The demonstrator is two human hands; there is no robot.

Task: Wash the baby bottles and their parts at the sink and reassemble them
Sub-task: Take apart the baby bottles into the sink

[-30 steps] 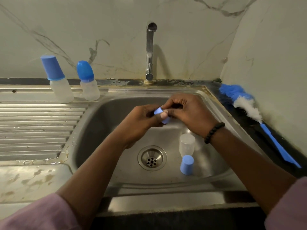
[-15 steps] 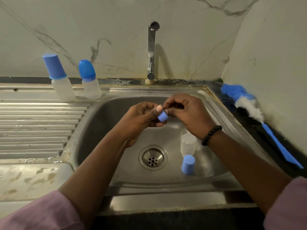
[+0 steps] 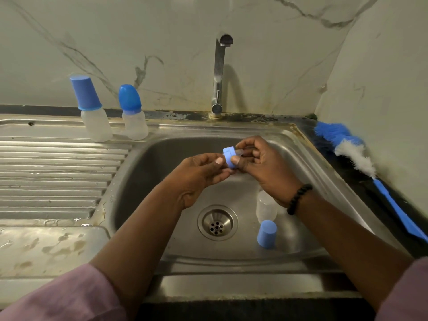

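Observation:
Over the steel sink [image 3: 143, 181] both hands meet on a small blue screw ring [image 3: 229, 158] with a clear teat poking out toward the right. My left hand [image 3: 199, 174] pinches the ring with thumb and fingertips. My right hand [image 3: 261, 165] grips its other side, fingers curled round the teat. Under my right wrist a clear bottle body [image 3: 265, 206] stands on the sink floor. A blue cap [image 3: 266, 234] stands beside it, nearer me. Two assembled bottles [image 3: 95, 110] [image 3: 133, 112] with blue caps stand on the rim at the back left.
A tap [image 3: 218, 72] rises behind the sink, with no water running. The drain [image 3: 217, 222] sits mid-basin. A ribbed draining board [image 3: 53, 177] spreads to the left. A blue and white bottle brush [image 3: 361, 158] lies on the dark counter at the right, along the wall.
The blue ring has been turned in my fingers and lifted a little toward the tap, and the teat now shows on its right side. The items on the sink floor have not moved.

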